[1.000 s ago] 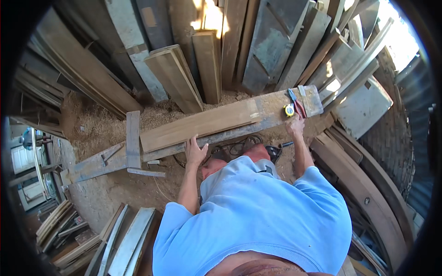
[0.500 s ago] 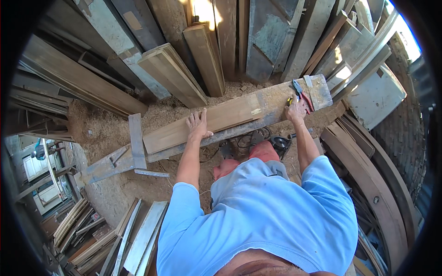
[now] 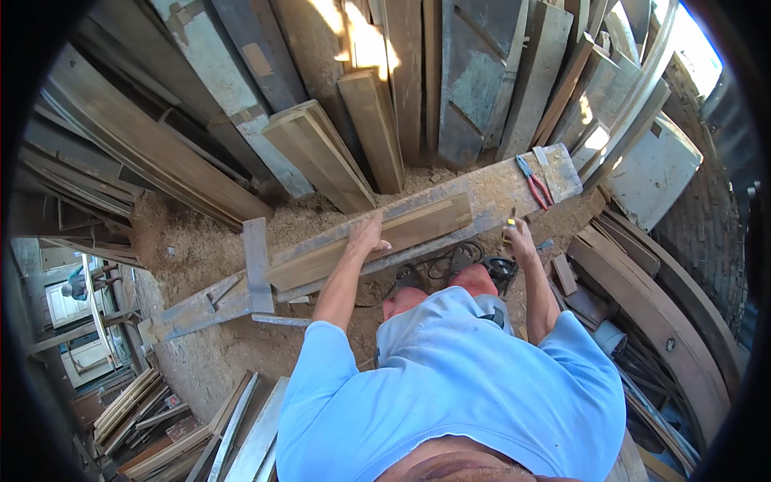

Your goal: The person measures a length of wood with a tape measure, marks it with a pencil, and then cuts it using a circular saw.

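Observation:
My left hand [image 3: 369, 234] is closed over the far edge of a brown wooden plank [image 3: 430, 223], which looks tilted up on its long edge. The plank rests along a long, worn bench board [image 3: 491, 178] strewn with sawdust. Off the near side of the bench, my right hand [image 3: 519, 238] grips a small yellow tool [image 3: 510, 222] with a dark, thin tip; its exact kind is hidden by my fingers. Pliers [image 3: 534, 183] with red handles and bluish jaws lie near the bench's right end.
A grey crosspiece [image 3: 257, 265] lies across the bench's left part. Leaning boards [image 3: 321, 157] crowd the far side. A dark power tool [image 3: 501, 271] with a cable sits on the ground by my feet. Stacked planks [image 3: 642, 297] fill the right; more timber [image 3: 241, 434] lies at lower left.
My right hand has drawn back from beside the pliers toward me, carrying the small yellow tool. My left hand has gone from lying on the plank to gripping its edge, and the plank has tipped.

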